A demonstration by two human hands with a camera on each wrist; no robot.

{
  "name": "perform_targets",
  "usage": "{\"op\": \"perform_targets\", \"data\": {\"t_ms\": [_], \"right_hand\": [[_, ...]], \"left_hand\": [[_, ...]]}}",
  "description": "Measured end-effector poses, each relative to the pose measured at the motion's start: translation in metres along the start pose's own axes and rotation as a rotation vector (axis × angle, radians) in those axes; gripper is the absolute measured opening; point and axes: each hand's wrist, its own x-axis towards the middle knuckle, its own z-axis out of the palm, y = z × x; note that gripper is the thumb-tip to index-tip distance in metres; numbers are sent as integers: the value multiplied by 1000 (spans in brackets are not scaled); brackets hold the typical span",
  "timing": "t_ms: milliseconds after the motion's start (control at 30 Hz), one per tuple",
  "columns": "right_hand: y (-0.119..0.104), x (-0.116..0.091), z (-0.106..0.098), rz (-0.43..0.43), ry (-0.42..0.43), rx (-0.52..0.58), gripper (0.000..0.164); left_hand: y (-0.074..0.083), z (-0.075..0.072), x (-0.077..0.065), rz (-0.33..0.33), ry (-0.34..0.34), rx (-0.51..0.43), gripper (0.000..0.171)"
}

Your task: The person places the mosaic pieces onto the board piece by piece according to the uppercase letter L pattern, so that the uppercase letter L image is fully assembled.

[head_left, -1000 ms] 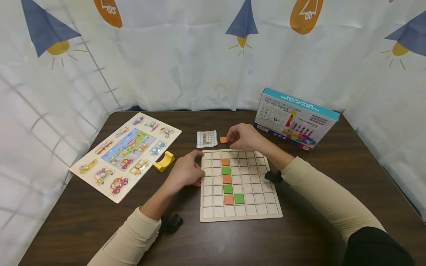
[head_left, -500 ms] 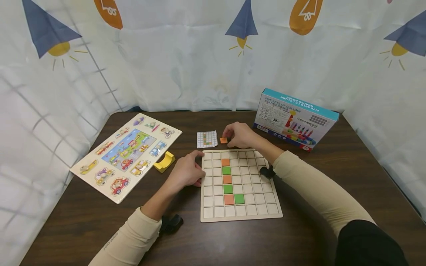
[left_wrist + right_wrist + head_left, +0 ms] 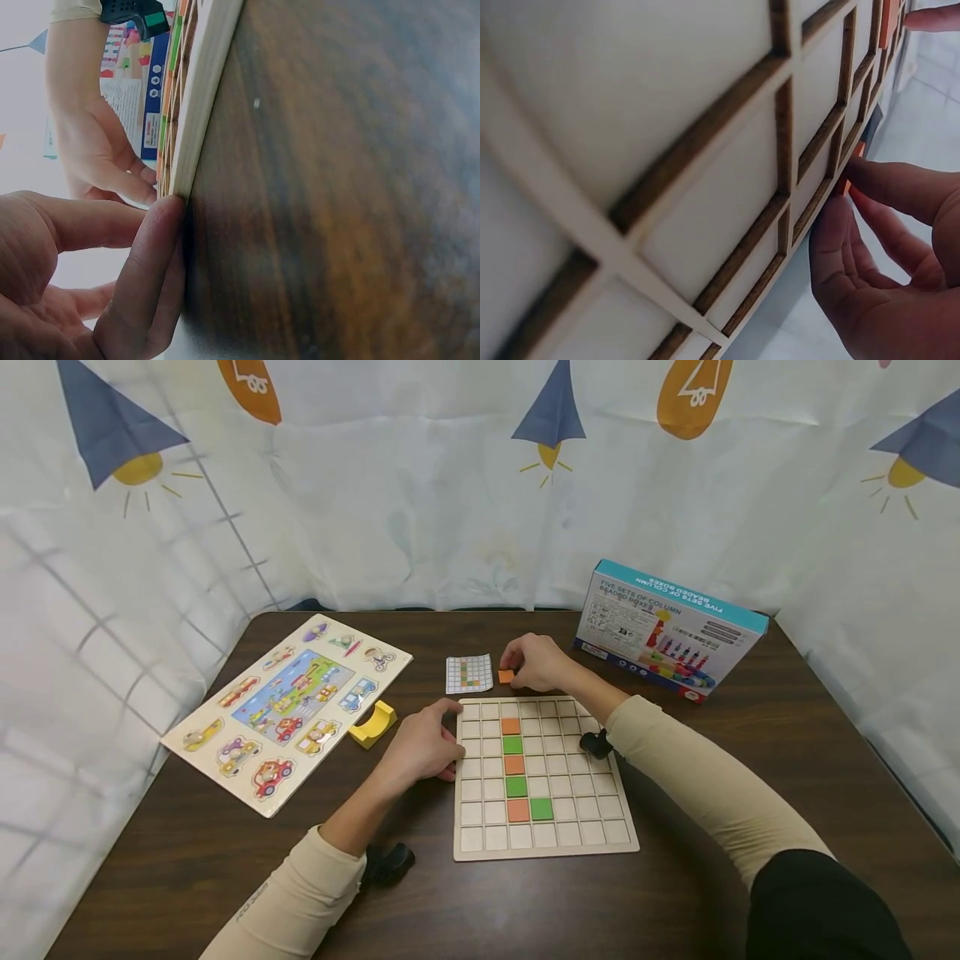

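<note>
My right hand, beyond the far edge of the wooden grid board, pinches a small orange tile between thumb and fingertips. That tile shows between the fingers in the right wrist view. At the board's left side, my left hand touches the edge near the far corner with its fingertips. Up close in the left wrist view, a fingertip rests against the board's side. On the board, orange tiles and green tiles alternate down one column, with one green tile beside the lowest.
A small printed grid card lies left of the orange tile. At the left lies a vehicle picture puzzle, with a yellow curved block at its edge. A beads box stands at the back right. Printed curtains surround the table.
My right hand has shifted slightly left, closing its fingers round the orange tile, and the right forearm has followed. My left hand and the board keep their places.
</note>
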Motion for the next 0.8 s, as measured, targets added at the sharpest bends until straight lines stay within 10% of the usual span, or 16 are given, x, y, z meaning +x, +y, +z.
{"op": "perform_targets", "data": {"t_ms": [800], "right_hand": [[1, 1, 1, -13, 25, 12, 21]], "left_hand": [[1, 0, 0, -10, -2, 15, 65]]}}
